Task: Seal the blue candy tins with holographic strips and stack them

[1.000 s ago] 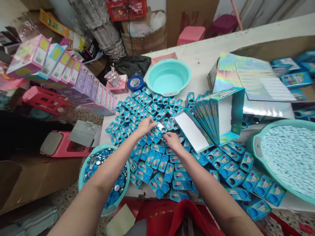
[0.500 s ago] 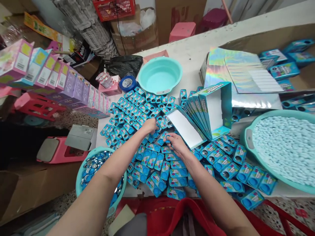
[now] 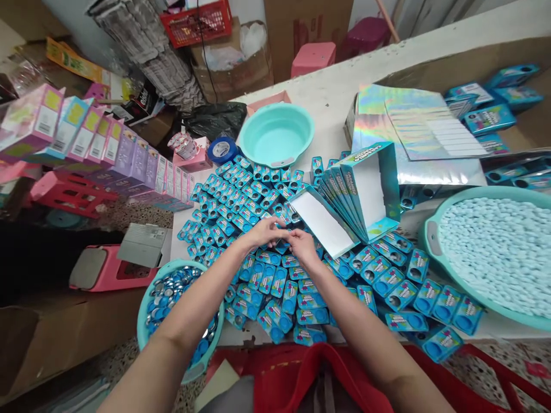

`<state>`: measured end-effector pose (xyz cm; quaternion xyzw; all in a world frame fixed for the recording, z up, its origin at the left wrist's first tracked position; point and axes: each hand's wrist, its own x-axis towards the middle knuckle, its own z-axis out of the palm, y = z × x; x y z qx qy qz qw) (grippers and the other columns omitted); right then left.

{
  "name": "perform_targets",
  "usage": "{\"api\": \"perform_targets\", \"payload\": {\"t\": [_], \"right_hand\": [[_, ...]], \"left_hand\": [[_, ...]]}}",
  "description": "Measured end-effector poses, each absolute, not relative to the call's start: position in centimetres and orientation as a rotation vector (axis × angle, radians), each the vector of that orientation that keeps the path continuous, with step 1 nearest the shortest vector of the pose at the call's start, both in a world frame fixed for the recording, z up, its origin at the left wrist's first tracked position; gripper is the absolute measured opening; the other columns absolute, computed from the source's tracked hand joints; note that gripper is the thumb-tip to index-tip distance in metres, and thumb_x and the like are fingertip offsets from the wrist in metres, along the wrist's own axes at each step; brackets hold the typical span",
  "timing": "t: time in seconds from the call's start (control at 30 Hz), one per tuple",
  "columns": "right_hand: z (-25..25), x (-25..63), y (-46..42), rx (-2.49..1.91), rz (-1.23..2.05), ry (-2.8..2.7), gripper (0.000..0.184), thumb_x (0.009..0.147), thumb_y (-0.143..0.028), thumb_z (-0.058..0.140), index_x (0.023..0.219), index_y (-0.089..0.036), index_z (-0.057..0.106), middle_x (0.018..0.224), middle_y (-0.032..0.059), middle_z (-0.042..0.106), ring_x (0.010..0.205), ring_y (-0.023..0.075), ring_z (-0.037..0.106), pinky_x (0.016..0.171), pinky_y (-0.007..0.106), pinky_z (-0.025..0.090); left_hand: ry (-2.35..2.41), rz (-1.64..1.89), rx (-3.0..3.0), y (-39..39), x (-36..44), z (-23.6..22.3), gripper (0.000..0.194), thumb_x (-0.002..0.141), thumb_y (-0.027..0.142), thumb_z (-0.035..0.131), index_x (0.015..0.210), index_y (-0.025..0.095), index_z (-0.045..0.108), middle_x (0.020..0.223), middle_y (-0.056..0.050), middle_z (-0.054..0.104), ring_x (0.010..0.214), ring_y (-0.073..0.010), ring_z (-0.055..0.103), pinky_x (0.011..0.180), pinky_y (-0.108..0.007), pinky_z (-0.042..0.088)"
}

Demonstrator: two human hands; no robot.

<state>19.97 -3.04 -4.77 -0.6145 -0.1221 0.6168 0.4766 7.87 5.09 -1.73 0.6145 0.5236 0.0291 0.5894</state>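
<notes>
My left hand (image 3: 267, 230) and my right hand (image 3: 302, 245) meet over the middle of the table, fingertips touching. Both have their fingers pinched together, and whatever lies between them is too small or too hidden to name. Under and around them spread many small blue printed boxes (image 3: 267, 275). Boxes on the near side show round blue discs in their faces; many on the far side have dark round openings (image 3: 216, 233). Just right of my hands stands a row of folded blue display cartons (image 3: 349, 195), the front one with a white inside (image 3: 321, 221).
At lower left a turquoise basin (image 3: 144, 330) holds blue and silver round caps. An empty turquoise basin (image 3: 278, 135) stands at the back. On the right, another basin (image 3: 431, 238) is full of pale blue pieces. Behind it lies a cardboard box (image 3: 430, 66) with more blue boxes.
My left hand has shifted right and down from a box, and my right hand has turned inward, so the fingertips now meet. The round blue piece seen at my right fingers is now hidden.
</notes>
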Motion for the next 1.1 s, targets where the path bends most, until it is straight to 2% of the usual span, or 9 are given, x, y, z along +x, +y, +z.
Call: {"api": "perform_targets", "payload": {"t": [0.13,0.27,0.37,0.5,0.63,0.77,0.83,0.93,1.1], "right_hand": [[-4.2,20.1,-3.2,-1.43,1.554,-0.241,0.03,0.055,-0.041,0.072,0.07,-0.016,0.063,0.057,-0.0038,0.059,0.039,0.0045,0.04,0.035,0.018,0.022],[-3.4,21.3,-4.4,-1.315,1.614,-0.072,0.028,0.053,-0.027,0.072,0.077,-0.013,0.067,0.057,-0.003,0.057,0.044,0.0046,0.044,0.035,0.017,0.019],[-2.9,22.1,-6.1,-1.281,1.667,-0.024,0.031,0.05,-0.019,0.071,0.08,-0.013,0.068,0.061,-0.0006,0.061,0.049,0.0062,0.049,0.035,0.016,0.018],[-2.9,22.7,-8.4,-1.32,1.688,0.037,0.035,0.047,-0.024,0.08,0.076,-0.016,0.063,0.057,0.0001,0.061,0.054,0.0099,0.055,0.035,0.015,0.017],[-3.3,23.1,-9.5,-1.417,1.603,0.004,0.04,0.042,-0.037,0.085,0.06,-0.016,0.056,0.047,-0.0019,0.057,0.045,0.0066,0.047,0.037,0.016,0.016],[-3.6,23.2,-9.5,-1.506,1.496,-0.05,0.039,0.043,-0.04,0.083,0.059,-0.017,0.057,0.043,-0.0038,0.053,0.04,0.0057,0.04,0.038,0.019,0.018],[-3.6,22.9,-9.3,-1.524,1.422,-0.078,0.036,0.045,-0.039,0.082,0.06,-0.017,0.058,0.043,-0.0048,0.052,0.04,0.0063,0.041,0.038,0.019,0.02],[-3.6,22.3,-9.1,-1.508,1.369,-0.082,0.033,0.045,-0.033,0.083,0.06,-0.016,0.058,0.044,-0.0057,0.052,0.041,0.0064,0.042,0.037,0.019,0.022],[-2.4,23.4,-10.1,-1.27,1.513,0.219,0.027,0.061,-0.03,0.08,0.063,-0.016,0.057,0.055,-0.0023,0.059,0.043,0.0048,0.045,0.033,0.014,0.026]], "left_hand": [[1.231,0.055,1.288,5.2,8.7,-1.7,0.02,0.072,0.021,0.072,0.079,0.013,0.056,0.056,0.004,0.057,0.047,-0.0074,0.056,0.053,-0.021,0.048],[1.511,-0.003,1.639,9.0,10.3,-2.0,0.015,0.077,0.018,0.064,0.091,0.015,0.058,0.056,0.004,0.06,0.051,-0.0106,0.061,0.058,-0.022,0.049],[1.618,-0.33,1.938,11.9,11.8,-2.3,0.015,0.076,0.021,0.064,0.089,0.016,0.063,0.059,-0.001,0.065,0.064,-0.0168,0.066,0.068,-0.025,0.05],[1.654,-0.737,1.967,14.0,13.7,-2.6,0.011,0.071,0.027,0.069,0.072,0.016,0.066,0.067,-0.008,0.069,0.077,-0.0244,0.069,0.073,-0.029,0.05],[1.7,-0.73,1.975,14.2,14.6,-1.7,0.017,0.068,0.024,0.073,0.081,0.017,0.066,0.072,-0.008,0.07,0.081,-0.0255,0.068,0.073,-0.031,0.05],[1.753,-0.528,2.058,11.3,13.6,-0.1,0.035,0.071,0.03,0.072,0.102,0.018,0.061,0.092,-0.01,0.071,0.095,-0.0263,0.065,0.075,-0.031,0.049],[1.691,-0.221,2.045,7.8,12.7,0.1,0.04,0.075,0.039,0.07,0.108,0.02,0.058,0.092,-0.008,0.069,0.09,-0.0238,0.066,0.071,-0.029,0.049],[1.267,-0.074,1.662,2.1,11.5,-0.4,0.037,0.074,0.045,0.069,0.098,0.018,0.061,0.064,0.001,0.061,0.057,-0.014,0.061,0.055,-0.023,0.047],[1.173,0.003,1.257,-0.3,12.0,-1.5,0.019,0.074,0.022,0.07,0.085,0.012,0.059,0.055,0.004,0.057,0.047,-0.0074,0.056,0.054,-0.021,0.048]]}}
